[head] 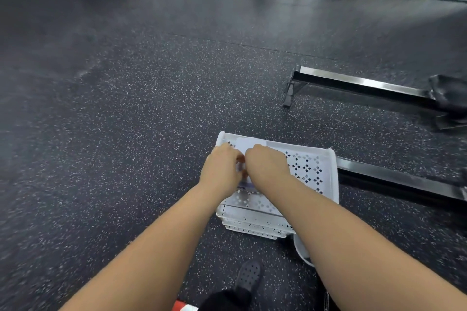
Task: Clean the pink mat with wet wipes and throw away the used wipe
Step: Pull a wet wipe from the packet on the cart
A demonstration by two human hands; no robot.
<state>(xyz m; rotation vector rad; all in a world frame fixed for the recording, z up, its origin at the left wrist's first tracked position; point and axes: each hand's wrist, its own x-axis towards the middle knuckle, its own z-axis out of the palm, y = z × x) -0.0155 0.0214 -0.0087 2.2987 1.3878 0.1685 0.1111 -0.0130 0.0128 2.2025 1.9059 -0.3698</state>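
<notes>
A wipes pack [243, 182] is pinched by the left hand [222, 169] over the basket [310, 166]; the fingers of the right hand [266, 165] are hidden. The mat is not seen; wiping and throwing away are judged not yet done.

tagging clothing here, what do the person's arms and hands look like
Both forearms are bare, no sleeves in view. The left hand and right hand wear no gloves; no watch or band at either wrist. Rings cannot be told.
</notes>
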